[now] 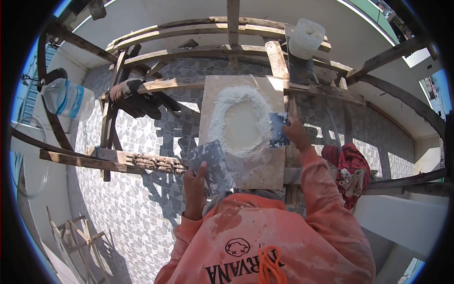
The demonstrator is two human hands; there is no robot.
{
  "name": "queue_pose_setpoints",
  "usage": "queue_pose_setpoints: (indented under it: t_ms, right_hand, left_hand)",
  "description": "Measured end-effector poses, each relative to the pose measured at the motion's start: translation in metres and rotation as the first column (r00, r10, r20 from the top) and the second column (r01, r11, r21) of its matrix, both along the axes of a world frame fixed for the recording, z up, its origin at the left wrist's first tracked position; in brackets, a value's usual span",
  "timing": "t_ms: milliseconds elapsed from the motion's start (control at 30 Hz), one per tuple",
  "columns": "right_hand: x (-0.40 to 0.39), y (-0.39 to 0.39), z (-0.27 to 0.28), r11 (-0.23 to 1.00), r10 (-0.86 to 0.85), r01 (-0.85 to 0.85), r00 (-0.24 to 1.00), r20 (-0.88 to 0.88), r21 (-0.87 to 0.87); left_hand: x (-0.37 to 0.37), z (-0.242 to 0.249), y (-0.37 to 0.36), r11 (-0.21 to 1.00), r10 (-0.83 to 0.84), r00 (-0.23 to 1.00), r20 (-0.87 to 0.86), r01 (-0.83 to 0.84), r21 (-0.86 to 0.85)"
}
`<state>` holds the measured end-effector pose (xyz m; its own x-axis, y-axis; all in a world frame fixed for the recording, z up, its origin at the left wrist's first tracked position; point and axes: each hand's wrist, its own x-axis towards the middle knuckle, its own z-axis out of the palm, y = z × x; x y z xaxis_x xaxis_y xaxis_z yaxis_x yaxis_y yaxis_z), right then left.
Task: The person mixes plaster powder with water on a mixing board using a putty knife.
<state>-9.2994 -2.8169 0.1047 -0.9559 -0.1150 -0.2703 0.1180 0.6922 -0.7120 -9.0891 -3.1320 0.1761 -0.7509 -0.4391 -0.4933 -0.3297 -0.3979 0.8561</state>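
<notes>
On a pale board (260,175) lies a ring of white powder (219,111) around a pool of milky liquid (242,125). My left hand (195,187) grips a large grey plastering blade (210,163), smeared with white, at the board's lower left edge. My right hand (296,134) is closed on a smaller dark scraper (278,130), its blade touching or just over the ring's right side. The fingers of both hands are partly hidden.
Wooden scaffold beams (184,52) surround the board. Dark gloves (135,97) hang over a beam at left, near a plastic jug (68,99). Clear plastic containers (307,38) stand at back right. A red checked cloth (352,165) hangs at right. Tiled floor (137,213) shows below.
</notes>
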Motion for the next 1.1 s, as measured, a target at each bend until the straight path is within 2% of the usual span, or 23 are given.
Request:
queue_pose_setpoints:
  t_ms: [167, 267, 367, 567, 667, 767, 867, 967, 1067, 1100]
  right_hand:
    - [0.013, -0.009, 0.007, 0.990, -0.040, 0.046, 0.998, -0.043, 0.132]
    - [0.021, -0.014, -0.002, 0.990, -0.044, 0.061, 0.989, -0.138, 0.125]
    - [0.027, -0.027, 0.018, 0.981, -0.006, 0.023, 0.996, -0.086, 0.194]
    - [0.018, -0.031, 0.026, 0.987, 0.031, -0.008, 0.989, -0.143, 0.161]
    - [-0.008, -0.005, -0.006, 0.991, 0.012, 0.021, 0.970, -0.242, 0.135]
    - [-0.036, 0.016, -0.006, 0.988, -0.070, 0.093, 0.981, -0.179, 0.120]
    - [-0.070, 0.042, -0.034, 0.992, -0.118, 0.121, 0.990, -0.074, 0.037]
    - [-0.093, 0.057, -0.055, 0.995, -0.088, 0.091, 0.993, -0.079, 0.031]
    - [-0.110, 0.062, -0.081, 0.993, -0.027, 0.044, 0.989, -0.149, 0.112]
    - [-0.112, 0.064, -0.089, 0.995, -0.001, 0.011, 0.995, -0.104, 0.096]
  left_hand:
    - [0.000, -0.008, -0.004, 1.000, -0.009, 1.000, 0.010, 0.009, 0.011]
    - [0.000, -0.009, -0.006, 0.999, -0.017, 0.999, -0.029, 0.018, 0.032]
    - [0.000, -0.010, -0.007, 0.999, -0.020, 0.999, -0.026, 0.021, 0.034]
    - [0.000, 0.000, -0.005, 0.999, 0.019, 1.000, 0.013, -0.020, 0.050]
    - [0.004, -0.008, -0.008, 0.999, 0.047, 0.999, 0.006, -0.047, 0.003]
    - [0.007, -0.003, -0.006, 0.997, 0.075, 0.997, 0.023, -0.075, -0.026]
    - [0.011, -0.001, -0.005, 0.995, 0.085, 0.996, 0.028, -0.084, -0.056]
    - [0.014, 0.007, -0.001, 0.992, 0.120, 0.993, 0.020, -0.120, -0.034]
    - [0.015, 0.007, 0.002, 0.988, 0.133, 0.989, 0.059, -0.127, -0.087]
    - [0.016, 0.005, 0.003, 0.986, 0.146, 0.988, 0.049, -0.141, -0.088]
